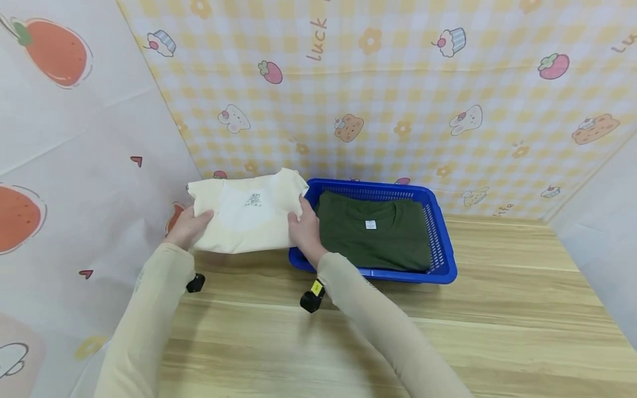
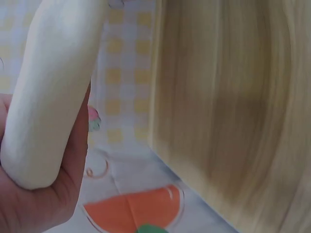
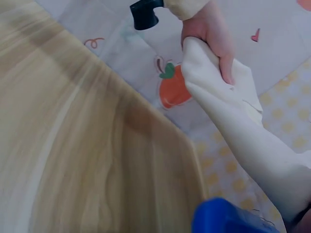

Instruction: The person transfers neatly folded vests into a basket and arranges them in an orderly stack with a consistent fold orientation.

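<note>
Both hands hold a folded cream T-shirt [image 1: 249, 221] in the air above the table, left of the basket. At its left edge the left hand [image 1: 189, 225] grips the cloth, thumb on top. The right hand [image 1: 307, 229] pinches the right edge near the basket's rim. Small dark print shows on the shirt's pale inner back. In the left wrist view the shirt's rounded fold [image 2: 53, 97] lies in the palm. From the right wrist view, the shirt [image 3: 228, 111] stretches between the hands. A folded dark green T-shirt [image 1: 373, 237] with a white neck label lies in the blue basket [image 1: 443, 243].
The wooden table [image 1: 497, 309] meets a yellow checked backdrop [image 1: 388, 99] at the back and a white printed sheet [image 1: 74, 138] on the left. Black wrist cameras [image 1: 311, 301] hang below the wrists. The basket stands against the backdrop.
</note>
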A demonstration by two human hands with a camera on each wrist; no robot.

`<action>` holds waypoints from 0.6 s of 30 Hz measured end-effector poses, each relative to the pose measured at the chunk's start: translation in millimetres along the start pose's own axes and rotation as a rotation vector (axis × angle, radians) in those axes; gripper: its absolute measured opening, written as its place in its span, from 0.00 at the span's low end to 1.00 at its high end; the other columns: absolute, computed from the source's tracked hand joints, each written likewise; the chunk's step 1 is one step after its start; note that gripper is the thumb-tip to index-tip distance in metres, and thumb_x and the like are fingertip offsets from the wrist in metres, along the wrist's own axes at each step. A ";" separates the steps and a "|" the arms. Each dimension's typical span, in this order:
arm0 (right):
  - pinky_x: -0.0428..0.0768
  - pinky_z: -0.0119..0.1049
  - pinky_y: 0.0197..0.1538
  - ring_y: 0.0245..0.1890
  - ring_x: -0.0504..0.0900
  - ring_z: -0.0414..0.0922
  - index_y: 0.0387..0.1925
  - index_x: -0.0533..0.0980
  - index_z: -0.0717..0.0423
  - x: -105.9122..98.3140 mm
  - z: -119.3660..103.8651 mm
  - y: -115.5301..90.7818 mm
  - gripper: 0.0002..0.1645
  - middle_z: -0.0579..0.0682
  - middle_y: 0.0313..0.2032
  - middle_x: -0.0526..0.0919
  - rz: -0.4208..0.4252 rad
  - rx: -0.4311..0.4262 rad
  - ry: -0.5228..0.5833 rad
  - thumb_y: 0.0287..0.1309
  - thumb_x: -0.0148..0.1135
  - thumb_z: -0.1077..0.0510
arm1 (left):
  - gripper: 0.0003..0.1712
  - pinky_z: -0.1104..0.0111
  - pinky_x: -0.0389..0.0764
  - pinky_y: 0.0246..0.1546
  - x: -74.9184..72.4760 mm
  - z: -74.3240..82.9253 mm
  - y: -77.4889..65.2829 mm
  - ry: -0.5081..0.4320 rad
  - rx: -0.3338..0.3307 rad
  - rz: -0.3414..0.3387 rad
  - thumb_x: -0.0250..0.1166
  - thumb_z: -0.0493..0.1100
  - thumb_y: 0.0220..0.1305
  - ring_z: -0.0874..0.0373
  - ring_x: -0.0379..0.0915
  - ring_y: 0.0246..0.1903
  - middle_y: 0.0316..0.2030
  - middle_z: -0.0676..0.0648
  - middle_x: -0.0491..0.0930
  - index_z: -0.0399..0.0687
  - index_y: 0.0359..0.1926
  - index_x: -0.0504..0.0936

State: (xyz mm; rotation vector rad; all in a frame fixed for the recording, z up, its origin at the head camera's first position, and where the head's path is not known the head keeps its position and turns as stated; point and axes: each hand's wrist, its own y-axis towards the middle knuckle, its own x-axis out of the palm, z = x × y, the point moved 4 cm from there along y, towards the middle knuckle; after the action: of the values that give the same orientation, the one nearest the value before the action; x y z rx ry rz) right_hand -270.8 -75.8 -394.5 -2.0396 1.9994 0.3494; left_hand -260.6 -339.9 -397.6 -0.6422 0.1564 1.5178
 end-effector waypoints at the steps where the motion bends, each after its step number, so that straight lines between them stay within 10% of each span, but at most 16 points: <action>1: 0.64 0.43 0.61 0.63 0.62 0.50 0.67 0.57 0.53 -4.1 1.5 0.1 0.31 0.52 0.65 0.61 -0.001 0.006 0.008 0.62 0.49 0.58 | 0.37 0.67 0.69 0.42 2.1 2.5 -0.5 0.002 0.012 -0.008 0.42 0.57 0.68 0.57 0.68 0.40 0.54 0.35 0.64 0.38 0.68 0.47; 18: 0.71 0.48 0.53 0.51 0.73 0.53 0.62 0.65 0.54 -75.2 29.5 -2.7 0.28 0.58 0.55 0.73 0.075 -0.055 0.120 0.57 0.52 0.63 | 0.31 0.73 0.74 0.34 52.7 38.8 -4.0 -0.163 0.085 0.016 0.44 0.50 0.69 0.66 0.70 0.31 0.47 0.40 0.67 0.36 0.65 0.53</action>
State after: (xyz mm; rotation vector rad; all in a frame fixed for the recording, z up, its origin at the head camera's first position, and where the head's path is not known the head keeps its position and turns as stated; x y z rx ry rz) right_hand -269.4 5.0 -395.7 -2.0678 2.1651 0.3071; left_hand -264.0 -274.9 -389.6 -0.4480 0.1010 1.5632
